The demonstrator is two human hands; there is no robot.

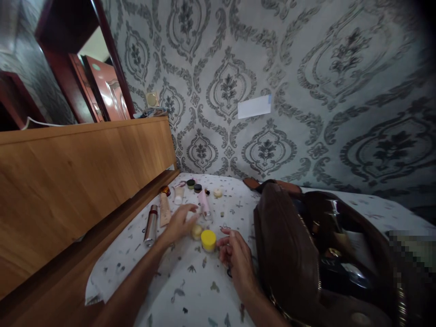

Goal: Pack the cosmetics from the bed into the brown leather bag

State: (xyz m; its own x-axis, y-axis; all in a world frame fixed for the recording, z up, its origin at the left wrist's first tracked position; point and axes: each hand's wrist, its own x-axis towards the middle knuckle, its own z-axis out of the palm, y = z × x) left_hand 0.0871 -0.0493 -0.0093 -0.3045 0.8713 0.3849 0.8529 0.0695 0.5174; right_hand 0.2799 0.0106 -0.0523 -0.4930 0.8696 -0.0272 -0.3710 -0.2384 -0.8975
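My left hand [182, 221] hovers over the sheet with its thumb and fingers apart, holding nothing. Just right of its fingertips stands a small cream-coloured jar [196, 232]. Beside that is a jar with a yellow lid [208, 240], between my two hands. My right hand [236, 254] is right of the yellow lid, its fingers loosely bent and apart, with no object visible in them. Beyond my left hand lie a pink tube [205, 205] and a peach tube [165, 209]. A metallic cylindrical bottle [151, 226] lies to its left.
An open brown leather bag [284, 254] with several items inside stands on the right. Farther back are dark-lidded jars [198, 188], a pale round jar [218, 193], a white-capped tube [179, 195] and an amber jar [165, 190]. A wooden board [88, 159] borders the patterned sheet [190, 295].
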